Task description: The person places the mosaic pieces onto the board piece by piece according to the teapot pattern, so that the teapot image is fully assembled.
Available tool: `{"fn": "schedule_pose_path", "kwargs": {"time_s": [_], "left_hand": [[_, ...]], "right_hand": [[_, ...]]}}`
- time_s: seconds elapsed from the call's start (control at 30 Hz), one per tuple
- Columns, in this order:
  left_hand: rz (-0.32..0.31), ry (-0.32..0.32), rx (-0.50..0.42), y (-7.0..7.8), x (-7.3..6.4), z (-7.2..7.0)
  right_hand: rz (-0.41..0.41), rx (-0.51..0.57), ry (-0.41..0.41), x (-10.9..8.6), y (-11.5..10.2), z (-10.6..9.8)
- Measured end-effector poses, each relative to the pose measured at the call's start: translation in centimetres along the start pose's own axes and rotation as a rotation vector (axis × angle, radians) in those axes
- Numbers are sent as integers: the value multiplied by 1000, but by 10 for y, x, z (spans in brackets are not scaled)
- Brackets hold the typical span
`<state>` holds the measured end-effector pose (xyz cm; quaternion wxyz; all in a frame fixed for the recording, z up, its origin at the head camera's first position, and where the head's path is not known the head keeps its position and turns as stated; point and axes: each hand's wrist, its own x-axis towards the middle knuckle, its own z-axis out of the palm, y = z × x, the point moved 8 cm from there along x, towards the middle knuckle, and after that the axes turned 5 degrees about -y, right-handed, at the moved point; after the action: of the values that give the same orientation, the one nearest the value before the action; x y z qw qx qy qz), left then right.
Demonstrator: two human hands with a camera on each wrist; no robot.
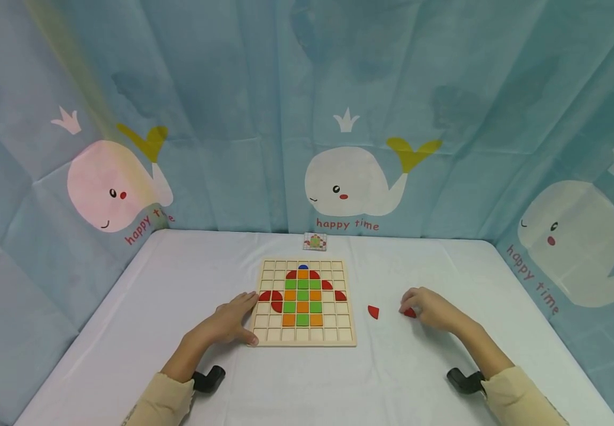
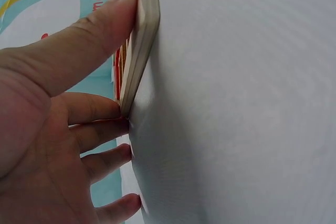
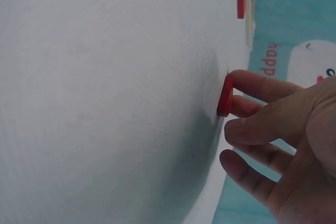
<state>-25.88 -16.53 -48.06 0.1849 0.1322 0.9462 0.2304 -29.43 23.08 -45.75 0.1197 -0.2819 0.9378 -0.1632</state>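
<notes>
A square wooden grid board [image 1: 338, 336] lies on the table, bearing red quarter-round, green and orange square pieces and one blue half-round piece [image 1: 304, 267]. My left hand [image 1: 234, 319] rests at its left side. The thumb [image 2: 107, 22] lies against the near corner, and the spread fingers touch the left edge and the cloth. To the right of the board, my right hand [image 1: 428, 306] is over a red quarter-round piece [image 3: 226, 97]. An index fingertip touches that piece, while the thumb is close beside it. Another red quarter-round piece [image 1: 373, 312] lies between board and hand.
Behind the board lies a small picture card [image 1: 315, 241] with a similar coloured pattern. White cloth [image 1: 205, 254] covers the table. A blue curtain [image 1: 232, 165] with printed whales stands around the back and sides. Black wrist devices [image 1: 465, 381] sit at both cuffs.
</notes>
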Motion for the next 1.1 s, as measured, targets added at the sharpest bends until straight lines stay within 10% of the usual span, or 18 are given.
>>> {"fn": "schedule_pose_path", "kwargs": {"time_s": [1.1], "left_hand": [[-4, 6, -8, 2, -2, 0]], "right_hand": [[131, 88, 25, -3, 10, 5]]}}
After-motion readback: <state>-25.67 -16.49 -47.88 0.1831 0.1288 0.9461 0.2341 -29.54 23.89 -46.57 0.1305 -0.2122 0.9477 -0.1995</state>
